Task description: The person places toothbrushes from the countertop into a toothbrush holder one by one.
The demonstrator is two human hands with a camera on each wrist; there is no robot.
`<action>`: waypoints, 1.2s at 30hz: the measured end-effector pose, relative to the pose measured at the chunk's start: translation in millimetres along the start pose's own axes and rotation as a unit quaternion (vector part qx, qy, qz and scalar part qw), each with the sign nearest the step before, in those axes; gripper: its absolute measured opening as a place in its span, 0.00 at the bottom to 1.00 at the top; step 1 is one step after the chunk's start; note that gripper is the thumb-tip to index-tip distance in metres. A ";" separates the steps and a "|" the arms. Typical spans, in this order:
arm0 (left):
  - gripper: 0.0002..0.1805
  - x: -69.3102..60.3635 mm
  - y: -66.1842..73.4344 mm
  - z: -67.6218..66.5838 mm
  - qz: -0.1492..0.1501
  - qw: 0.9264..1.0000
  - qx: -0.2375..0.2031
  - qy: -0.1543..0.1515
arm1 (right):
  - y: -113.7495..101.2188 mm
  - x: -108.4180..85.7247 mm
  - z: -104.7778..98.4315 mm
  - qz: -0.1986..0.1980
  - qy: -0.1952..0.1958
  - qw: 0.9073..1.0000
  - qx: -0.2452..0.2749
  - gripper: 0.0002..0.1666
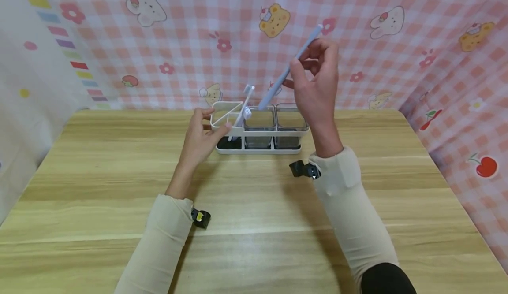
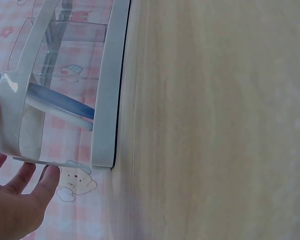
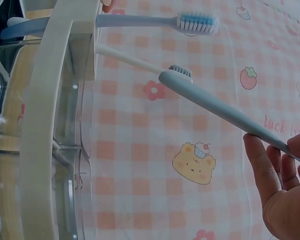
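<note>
A white toothbrush holder (image 1: 274, 133) stands at the back of the table. My left hand (image 1: 198, 137) grips its left end, thumb at the front rim and fingers round the side. Two toothbrushes lean in its left compartment, bristles up: one with a blue handle (image 3: 135, 20), one with a white handle (image 3: 127, 59). Above the holder my right hand (image 1: 317, 87) pinches a light blue toothbrush (image 1: 285, 71) between thumb and fingers. It slants with its thick handle end down, close to the standing brush heads in the head view. Its bristles cannot be made out.
Two clear cups, a middle one (image 1: 259, 141) and a right one (image 1: 287, 141), sit in the holder's other compartments. A pink checked cloth (image 1: 178, 34) hangs behind the wooden table (image 1: 246, 223) and at its right.
</note>
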State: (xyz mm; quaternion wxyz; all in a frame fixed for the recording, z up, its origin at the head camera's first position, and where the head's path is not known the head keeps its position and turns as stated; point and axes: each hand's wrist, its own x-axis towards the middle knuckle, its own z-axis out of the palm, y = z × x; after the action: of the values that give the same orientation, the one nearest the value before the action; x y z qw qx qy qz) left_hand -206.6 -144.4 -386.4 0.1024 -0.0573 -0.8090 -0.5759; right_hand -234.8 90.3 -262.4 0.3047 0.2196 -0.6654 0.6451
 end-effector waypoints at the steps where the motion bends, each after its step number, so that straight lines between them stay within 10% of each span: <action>1: 0.34 0.0 0.0 0.1 0.000 1.000 0.000 0.000 | 0.6 0.2 0.7 -0.010 -0.003 1.000 -0.002 0.12; 36: 0.33 0.5 1.1 0.2 0.005 1.000 0.004 0.001 | -0.6 -6.6 36.3 0.044 -0.050 0.998 -0.022 0.14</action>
State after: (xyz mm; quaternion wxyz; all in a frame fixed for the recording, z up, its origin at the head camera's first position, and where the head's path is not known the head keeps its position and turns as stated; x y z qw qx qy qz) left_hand -206.8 -143.9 -385.3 0.1062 -0.0608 -0.8112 -0.5719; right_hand -234.1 53.5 -265.9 0.2471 0.2156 -0.7032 0.6309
